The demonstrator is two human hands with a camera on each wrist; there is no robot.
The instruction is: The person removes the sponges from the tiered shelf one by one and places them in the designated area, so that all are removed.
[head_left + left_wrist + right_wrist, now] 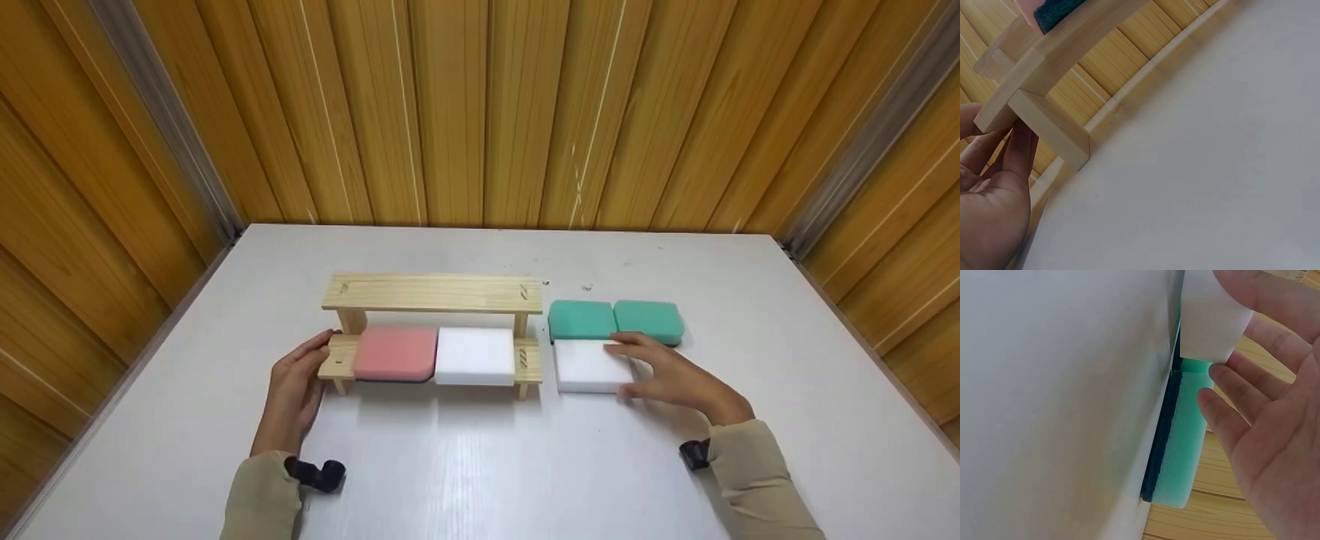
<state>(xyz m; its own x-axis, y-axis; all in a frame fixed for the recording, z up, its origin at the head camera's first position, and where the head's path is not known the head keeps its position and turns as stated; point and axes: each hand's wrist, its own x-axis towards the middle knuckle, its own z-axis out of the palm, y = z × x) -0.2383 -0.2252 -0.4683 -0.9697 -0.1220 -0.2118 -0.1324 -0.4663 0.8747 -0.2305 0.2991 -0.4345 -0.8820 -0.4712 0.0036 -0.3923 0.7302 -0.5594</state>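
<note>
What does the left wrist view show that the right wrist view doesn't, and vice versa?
Only the left wrist view: the left hand gripping the end of the wooden stand's lower shelf, and a corner of the pink sponge on that shelf.

Only the right wrist view: the right hand holding a white sponge block, with green sponges beside it.

Both: the white tabletop and wood-grain wall panels.
</note>
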